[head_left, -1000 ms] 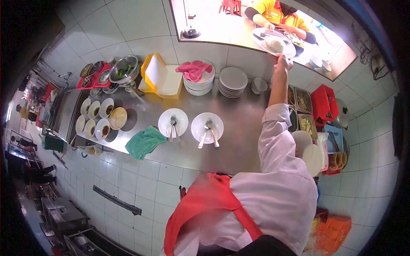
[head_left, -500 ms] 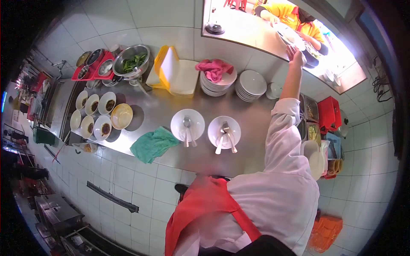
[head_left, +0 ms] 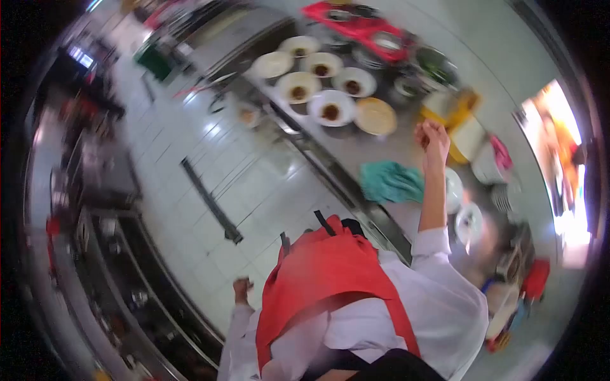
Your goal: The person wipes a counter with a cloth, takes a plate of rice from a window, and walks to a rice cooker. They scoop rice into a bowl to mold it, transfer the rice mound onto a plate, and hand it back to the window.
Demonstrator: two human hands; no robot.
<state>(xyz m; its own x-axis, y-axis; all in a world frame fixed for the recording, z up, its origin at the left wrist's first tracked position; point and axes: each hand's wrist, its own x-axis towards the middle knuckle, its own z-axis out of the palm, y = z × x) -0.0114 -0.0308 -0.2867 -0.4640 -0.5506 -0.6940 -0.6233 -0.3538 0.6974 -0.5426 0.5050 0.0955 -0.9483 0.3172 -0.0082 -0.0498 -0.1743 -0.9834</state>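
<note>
Change: view swung hard round since half a second ago; right hand (head_left: 434, 141) pulled back from the serving hatch, now raised over the bench (head_left: 356, 149); whole frame motion-blurred.
Right hand: loosely curled, grip empty as far as the blur allows (nothing seen between the fingers); touching nothing, held in the air just above the green cloth (head_left: 391, 182).
Left hand: (head_left: 241, 289) down at the side, over the tiled floor (head_left: 222, 171), well apart from the bench; fingers curled in; grip state impossible to tell, too small and smeared.
Green cloth: crumpled on the bench near its front edge, below the right hand.
White plates: (head_left: 468, 222) two on the bench beside the forearm (one partly hidden behind it); cutlery not readable in the blur.
Sauce bowls: (head_left: 330, 109) cluster of small white bowls with dark contents at the far end of the bench, tan bowl (head_left: 375, 116) next to them.
Yellow tray: (head_left: 459, 130) just past the right hand.
Clothing: red apron (head_left: 324, 279) over white sleeves.
</note>
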